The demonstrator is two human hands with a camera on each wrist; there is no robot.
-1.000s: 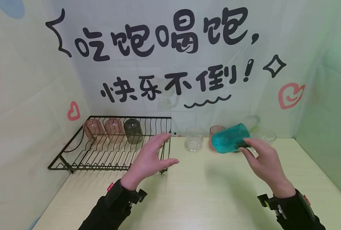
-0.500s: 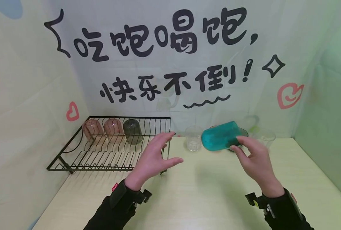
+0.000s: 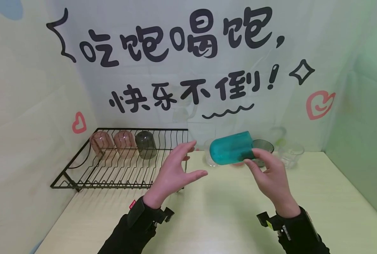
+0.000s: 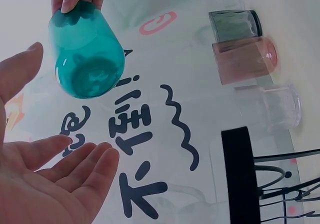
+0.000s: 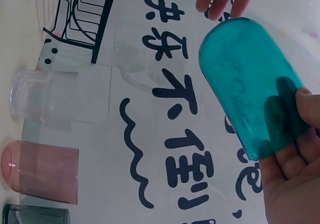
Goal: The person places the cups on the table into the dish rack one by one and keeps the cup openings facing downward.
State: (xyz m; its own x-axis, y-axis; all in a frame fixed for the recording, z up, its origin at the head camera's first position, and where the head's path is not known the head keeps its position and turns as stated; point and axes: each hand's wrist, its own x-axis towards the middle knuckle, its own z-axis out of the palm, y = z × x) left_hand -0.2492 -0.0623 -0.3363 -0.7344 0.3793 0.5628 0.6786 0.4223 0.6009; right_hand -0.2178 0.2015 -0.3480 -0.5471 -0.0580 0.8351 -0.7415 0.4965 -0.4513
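A teal cup (image 3: pixel 231 148) is held in the air, lying nearly sideways with its rounded base toward the left. My right hand (image 3: pixel 272 180) pinches it near the rim, thumb on one side and fingers on the other, as the right wrist view shows through the teal cup wall (image 5: pixel 245 79). To the left, my left hand (image 3: pixel 174 169) is raised with thumb and fingers spread apart, facing the cup's base and holding nothing. In the left wrist view a gap shows between the left fingers (image 4: pixel 100 166) and the cup.
A black wire rack (image 3: pixel 118 185) stands at the left, bearing two pink cups (image 3: pixel 125 143) and a dark grey cup (image 3: pixel 146 144) upside down. Along the back wall are a clear glass (image 5: pixel 45 96), a pink cup (image 5: pixel 42 171), a grey glass (image 3: pixel 262 146) and clear glassware (image 3: pixel 291 155).
My right hand has carried the teal cup leftward, from in front of the pink cup to in front of the clear glass. My left hand has shifted slightly right and up toward it.
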